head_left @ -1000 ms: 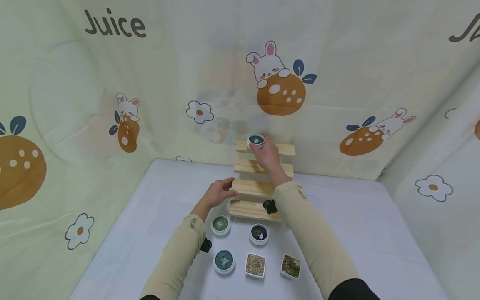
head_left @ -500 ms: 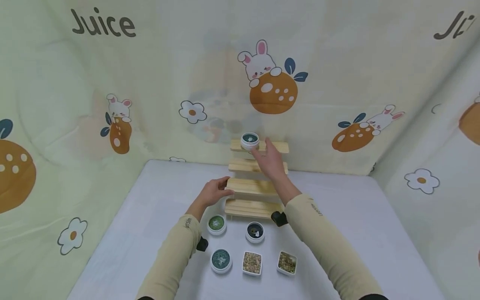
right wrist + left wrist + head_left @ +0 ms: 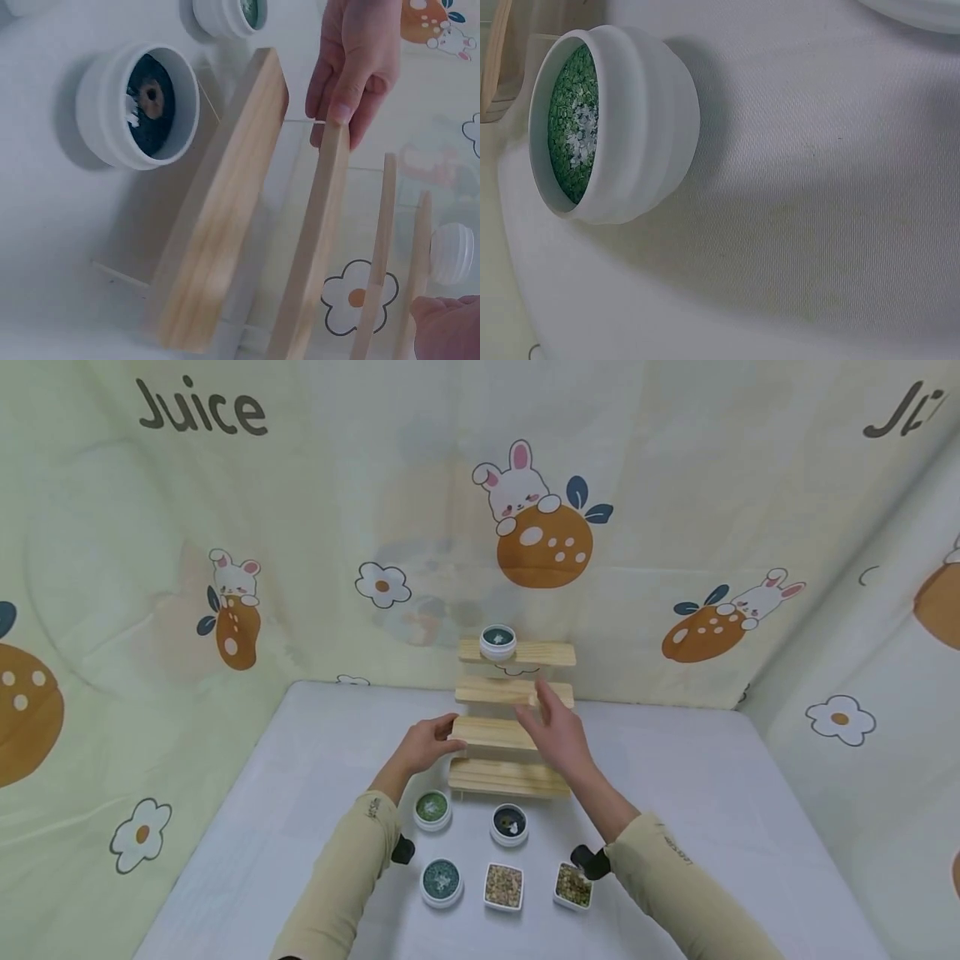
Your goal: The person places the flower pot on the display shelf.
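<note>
L hand (image 3: 426, 746) clamped on shelf (image 3: 510, 777), L end, 2nd tier up; green pot (image 3: 432, 810) near shelf's front L; teal pot (image 3: 497, 652) upright on shelf's top tier; R hand (image 3: 562, 739) fingers apart, empty, before shelf's R half. Prob. step: pot set; next likely needs gripping another, shelf steadied.

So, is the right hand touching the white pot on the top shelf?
Apart. The head view shows it: a plain gap separates the right hand from the white pot on the top shelf.
</note>
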Demonstrator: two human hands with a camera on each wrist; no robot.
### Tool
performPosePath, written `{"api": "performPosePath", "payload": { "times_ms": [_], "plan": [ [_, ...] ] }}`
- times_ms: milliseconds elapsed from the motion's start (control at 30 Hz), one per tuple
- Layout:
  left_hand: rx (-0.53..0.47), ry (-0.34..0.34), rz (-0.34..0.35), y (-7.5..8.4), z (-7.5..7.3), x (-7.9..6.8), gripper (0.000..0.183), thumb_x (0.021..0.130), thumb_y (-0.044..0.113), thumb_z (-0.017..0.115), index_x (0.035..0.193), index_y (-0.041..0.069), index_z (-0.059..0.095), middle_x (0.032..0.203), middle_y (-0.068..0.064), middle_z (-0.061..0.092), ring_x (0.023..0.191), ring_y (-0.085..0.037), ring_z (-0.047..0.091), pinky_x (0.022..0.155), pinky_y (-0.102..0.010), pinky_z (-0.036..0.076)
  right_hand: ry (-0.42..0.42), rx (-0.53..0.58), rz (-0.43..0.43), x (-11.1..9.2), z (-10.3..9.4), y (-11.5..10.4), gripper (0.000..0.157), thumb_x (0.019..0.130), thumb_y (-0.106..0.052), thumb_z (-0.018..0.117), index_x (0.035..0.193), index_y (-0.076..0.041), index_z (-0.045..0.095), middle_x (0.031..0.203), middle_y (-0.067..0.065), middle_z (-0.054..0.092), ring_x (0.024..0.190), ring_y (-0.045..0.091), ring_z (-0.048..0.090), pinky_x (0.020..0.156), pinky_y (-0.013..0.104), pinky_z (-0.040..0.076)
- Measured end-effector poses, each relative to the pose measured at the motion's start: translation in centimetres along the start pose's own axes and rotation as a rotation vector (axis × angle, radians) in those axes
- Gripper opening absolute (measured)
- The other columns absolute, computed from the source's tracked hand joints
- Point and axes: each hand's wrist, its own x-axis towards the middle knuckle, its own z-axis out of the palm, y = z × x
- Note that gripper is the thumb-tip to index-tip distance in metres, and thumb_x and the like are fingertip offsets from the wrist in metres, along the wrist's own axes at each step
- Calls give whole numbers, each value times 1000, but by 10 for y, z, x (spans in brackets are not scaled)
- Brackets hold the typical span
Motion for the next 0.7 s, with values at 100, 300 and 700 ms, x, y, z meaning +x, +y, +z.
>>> {"api": "performPosePath", "payload": {
  "times_ms": [100,300,700],
  "plan": [
    [-4,-1,6,-1,0,0,70,90,26,72,147,-1,41,141,-17,52,128,-28,53,105,-38,45,-7,23,-11,-11,-1,5,72,99,-37,59,154,-4,27,157,14,31,141,28,35,114,39,34],
    [-8,4,-1,-4,1,0,69,90,27,72,147,1,43,141,-15,53,127,-26,54,104,-37,45,-43,53,-30,-34,-2,16,72,98,-38,60,153,-3,29,156,15,32,140,29,36,112,38,35],
    [-22,-1,3,-5,1,1,70,90,29,72,148,2,41,144,-14,50,129,-25,52,105,-35,45,-117,-102,-15,-92,-8,54,69,98,-39,60,151,-2,34,152,17,38,135,34,43,106,43,41]
  ]
}}
